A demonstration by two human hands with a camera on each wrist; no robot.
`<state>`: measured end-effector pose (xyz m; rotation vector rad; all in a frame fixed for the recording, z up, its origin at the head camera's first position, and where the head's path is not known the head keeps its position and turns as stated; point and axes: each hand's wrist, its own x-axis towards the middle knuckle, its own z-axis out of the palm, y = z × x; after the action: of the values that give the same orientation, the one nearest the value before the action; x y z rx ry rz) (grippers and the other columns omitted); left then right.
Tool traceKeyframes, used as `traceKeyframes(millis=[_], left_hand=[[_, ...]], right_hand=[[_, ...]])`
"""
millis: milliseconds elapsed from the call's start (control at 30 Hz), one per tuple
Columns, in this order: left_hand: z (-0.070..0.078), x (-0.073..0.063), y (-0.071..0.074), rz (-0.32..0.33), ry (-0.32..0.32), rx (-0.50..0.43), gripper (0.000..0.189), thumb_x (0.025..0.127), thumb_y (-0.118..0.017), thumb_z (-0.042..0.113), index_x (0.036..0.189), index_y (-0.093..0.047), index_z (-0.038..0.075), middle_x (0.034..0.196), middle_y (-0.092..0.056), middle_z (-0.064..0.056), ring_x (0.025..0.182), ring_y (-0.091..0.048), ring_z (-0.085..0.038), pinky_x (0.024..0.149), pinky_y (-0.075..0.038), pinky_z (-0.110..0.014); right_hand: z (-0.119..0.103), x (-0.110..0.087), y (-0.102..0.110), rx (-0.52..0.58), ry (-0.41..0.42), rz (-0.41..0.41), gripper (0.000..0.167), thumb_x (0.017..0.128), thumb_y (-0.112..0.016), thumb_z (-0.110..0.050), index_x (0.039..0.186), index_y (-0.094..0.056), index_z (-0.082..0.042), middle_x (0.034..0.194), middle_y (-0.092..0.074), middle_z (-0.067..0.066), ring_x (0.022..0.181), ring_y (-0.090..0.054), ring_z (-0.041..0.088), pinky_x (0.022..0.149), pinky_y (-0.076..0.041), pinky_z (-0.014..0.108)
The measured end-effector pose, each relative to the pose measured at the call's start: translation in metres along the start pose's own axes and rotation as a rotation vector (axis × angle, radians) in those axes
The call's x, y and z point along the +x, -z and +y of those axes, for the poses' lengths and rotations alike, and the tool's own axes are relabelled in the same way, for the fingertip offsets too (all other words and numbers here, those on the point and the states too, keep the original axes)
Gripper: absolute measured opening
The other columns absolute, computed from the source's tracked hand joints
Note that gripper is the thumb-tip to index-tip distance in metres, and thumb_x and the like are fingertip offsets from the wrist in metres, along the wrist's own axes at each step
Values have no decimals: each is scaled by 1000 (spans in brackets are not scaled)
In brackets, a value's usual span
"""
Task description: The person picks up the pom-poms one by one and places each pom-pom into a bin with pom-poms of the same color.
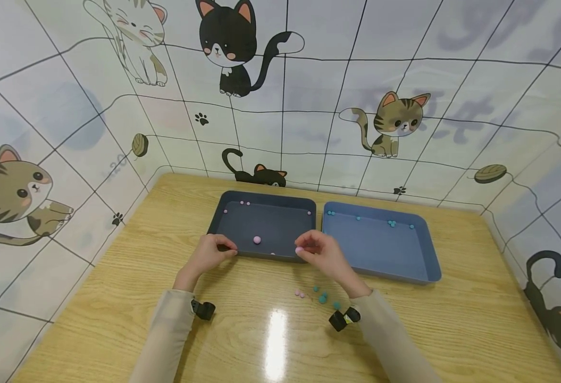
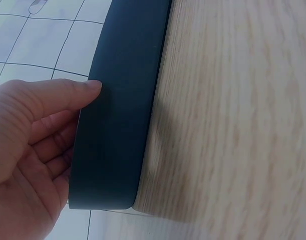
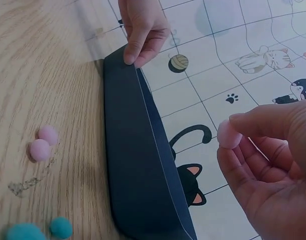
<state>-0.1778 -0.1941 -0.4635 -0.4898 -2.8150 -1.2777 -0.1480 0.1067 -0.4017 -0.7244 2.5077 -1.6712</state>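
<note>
My left hand grips the near-left rim of the dark tray. In the left wrist view, the thumb presses the outer wall and the other fingers are behind the rim. Above the tray's near-right corner, my right hand pinches a small pink ball between thumb and fingertips. A larger pink ball and several small pink ones lie inside the dark tray. Two touching pink balls lie on the table in front of it.
A blue tray with several small teal balls stands to the right of the dark one. Several teal balls lie on the wooden table near my right wrist. A cat-patterned backdrop rises behind and at both sides.
</note>
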Motion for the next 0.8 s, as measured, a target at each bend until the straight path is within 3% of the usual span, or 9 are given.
traceKeyframes(millis=[800], left_hand=[[-2,1,0,0,3,1,9,78,-75,8,81,-72,0,79,-68,-3,76,-61,-16,72,-49,-34]], right_hand=[[-6,37,-4,119,-42,81,18,86,-62,6,102,-59,14,100,-60,27,94,-59,39,82,-51,32]])
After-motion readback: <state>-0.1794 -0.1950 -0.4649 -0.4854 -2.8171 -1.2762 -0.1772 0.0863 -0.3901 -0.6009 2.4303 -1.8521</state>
